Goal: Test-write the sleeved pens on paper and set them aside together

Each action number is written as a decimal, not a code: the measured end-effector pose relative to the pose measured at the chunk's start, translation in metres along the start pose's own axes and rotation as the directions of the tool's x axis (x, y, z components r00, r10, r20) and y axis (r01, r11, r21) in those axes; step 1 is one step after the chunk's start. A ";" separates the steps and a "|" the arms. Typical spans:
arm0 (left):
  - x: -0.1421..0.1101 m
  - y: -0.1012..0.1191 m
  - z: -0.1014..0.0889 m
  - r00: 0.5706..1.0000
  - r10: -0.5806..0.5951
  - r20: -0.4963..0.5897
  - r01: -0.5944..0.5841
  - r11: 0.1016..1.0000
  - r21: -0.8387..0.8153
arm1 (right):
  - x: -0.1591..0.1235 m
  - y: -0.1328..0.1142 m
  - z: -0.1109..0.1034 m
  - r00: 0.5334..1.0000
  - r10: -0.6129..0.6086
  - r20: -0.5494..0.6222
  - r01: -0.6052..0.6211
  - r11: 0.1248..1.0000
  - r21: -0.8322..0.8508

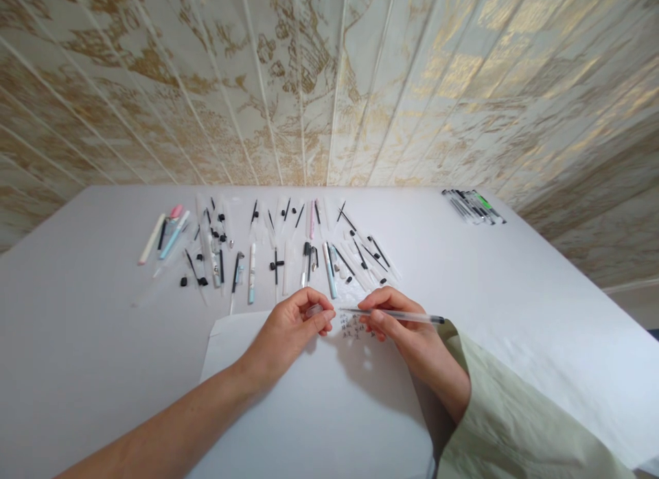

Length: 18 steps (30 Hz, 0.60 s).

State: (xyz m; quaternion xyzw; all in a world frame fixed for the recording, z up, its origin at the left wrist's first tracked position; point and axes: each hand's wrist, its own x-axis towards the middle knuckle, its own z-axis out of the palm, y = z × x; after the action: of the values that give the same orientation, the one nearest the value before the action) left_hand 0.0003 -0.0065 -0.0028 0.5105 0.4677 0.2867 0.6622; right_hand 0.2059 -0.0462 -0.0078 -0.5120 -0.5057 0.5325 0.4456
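Note:
My right hand [394, 318] grips a translucent pen [419, 317] with a black end, held almost level, its tip pointing left. Between the fingers of my left hand [301, 321] is a small clear piece that looks like a pen cap [314, 309]. The two hands are close together but apart, above a white sheet of paper [309, 410]. Rows of small dark handwriting [353, 326] show on the paper under the pen tip and my right fingers, which hide part of it.
Beyond the paper lie many loose pen parts: black refills [222, 266], small black caps [184, 281] and clear barrels. Coloured pens [175, 235] lie at the left. A bundle of clear pens with a green label [482, 201] lies back right. A patterned wall [288, 88] borders the white table [103, 314].

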 end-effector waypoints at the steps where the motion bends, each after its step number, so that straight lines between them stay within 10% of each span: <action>1: 0.000 -0.001 0.000 1.000 -0.002 -0.005 0.002 1.000 0.004 | 0.000 0.000 0.000 1.000 -0.001 -0.001 0.001 1.000 -0.006; 18: -0.002 0.005 0.002 0.999 -0.044 -0.015 0.044 0.999 -0.003 | -0.001 -0.006 0.002 0.999 -0.020 0.031 0.022 0.998 -0.059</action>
State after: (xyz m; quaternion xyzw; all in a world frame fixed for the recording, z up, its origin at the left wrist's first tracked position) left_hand 0.0019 -0.0073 0.0026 0.4969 0.4833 0.2766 0.6656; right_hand 0.2036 -0.0469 -0.0019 -0.5116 -0.5332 0.5202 0.4282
